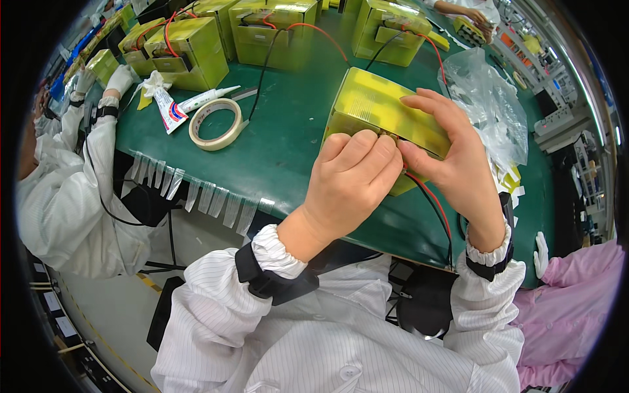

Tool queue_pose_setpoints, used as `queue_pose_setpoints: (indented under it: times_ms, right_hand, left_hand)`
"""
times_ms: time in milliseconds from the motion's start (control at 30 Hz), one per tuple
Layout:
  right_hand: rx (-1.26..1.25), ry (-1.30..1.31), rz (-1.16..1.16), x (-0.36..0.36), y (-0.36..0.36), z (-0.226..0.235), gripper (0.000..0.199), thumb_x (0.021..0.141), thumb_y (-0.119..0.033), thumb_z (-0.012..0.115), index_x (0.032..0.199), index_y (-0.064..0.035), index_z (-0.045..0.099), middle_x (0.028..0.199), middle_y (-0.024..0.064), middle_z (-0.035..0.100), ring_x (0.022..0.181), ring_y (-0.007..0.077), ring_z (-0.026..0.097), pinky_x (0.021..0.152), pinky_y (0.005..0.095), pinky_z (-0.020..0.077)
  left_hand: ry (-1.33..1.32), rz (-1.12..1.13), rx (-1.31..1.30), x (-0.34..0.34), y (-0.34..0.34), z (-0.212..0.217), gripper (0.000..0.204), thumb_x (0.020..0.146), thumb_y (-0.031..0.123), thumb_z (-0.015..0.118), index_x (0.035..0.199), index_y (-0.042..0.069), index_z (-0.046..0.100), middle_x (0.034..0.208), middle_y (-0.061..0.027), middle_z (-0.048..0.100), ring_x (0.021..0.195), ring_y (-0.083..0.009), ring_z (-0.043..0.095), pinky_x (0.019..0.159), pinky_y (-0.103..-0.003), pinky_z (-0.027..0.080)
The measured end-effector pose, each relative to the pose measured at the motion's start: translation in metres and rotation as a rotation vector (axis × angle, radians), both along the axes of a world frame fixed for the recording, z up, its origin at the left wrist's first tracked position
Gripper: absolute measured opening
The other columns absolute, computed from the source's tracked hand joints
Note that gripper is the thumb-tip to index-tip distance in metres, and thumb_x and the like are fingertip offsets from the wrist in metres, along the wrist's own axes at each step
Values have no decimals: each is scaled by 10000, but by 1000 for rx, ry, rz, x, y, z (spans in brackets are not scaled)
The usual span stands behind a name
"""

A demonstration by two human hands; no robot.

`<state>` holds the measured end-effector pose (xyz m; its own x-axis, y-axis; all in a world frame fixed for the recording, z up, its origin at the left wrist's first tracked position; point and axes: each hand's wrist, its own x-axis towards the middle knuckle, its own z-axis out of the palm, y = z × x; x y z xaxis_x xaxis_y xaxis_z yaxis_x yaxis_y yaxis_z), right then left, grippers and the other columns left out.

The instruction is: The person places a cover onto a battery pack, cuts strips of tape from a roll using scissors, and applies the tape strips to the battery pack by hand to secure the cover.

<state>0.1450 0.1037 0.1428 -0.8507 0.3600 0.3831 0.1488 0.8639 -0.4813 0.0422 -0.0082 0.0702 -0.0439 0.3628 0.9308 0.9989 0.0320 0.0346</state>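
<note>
A yellow-wrapped battery pack (373,98) sits on the green table right in front of me. Red and black wires (429,196) come out of its near face and run down past the table's front edge. My left hand (350,187) is closed, fingers curled and tips pressed together at that near face by the wire exit; whatever they pinch is hidden. Around the pack's right end curves my right hand (452,154), its thumb at the near edge beside my left fingertips and its fingers over the top.
More yellow battery packs (190,56) with wires line the table's far side. A tape roll (216,124), a glue tube (171,116) and clear tape strips (216,200) lie left. Plastic bag (488,98) at right. Co-workers sit left, in white sleeves (72,177), and right, in pink (570,308).
</note>
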Motion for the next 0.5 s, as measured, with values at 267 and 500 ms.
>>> queue_pose_setpoints:
  times_ms: [267,500]
  right_hand:
    - [-88,-2,-71,-6,-9,4,435,667,-68,644,1066,-27,475,1121,124,513,1016,215,512,875,295,390]
    - [-94,69,-48,-6,-3,1,437,624,-164,665,1007,-36,499,971,120,547,945,303,483,819,363,394]
  left_hand:
    - [64,-112,-26,-12,-1,2,168,632,117,573,787,53,582,851,-22,527,860,-163,498,661,-269,395]
    - [-15,-44,-21,-9,-3,-6,158,635,130,573,781,69,577,842,-5,516,864,-158,489,699,-288,388]
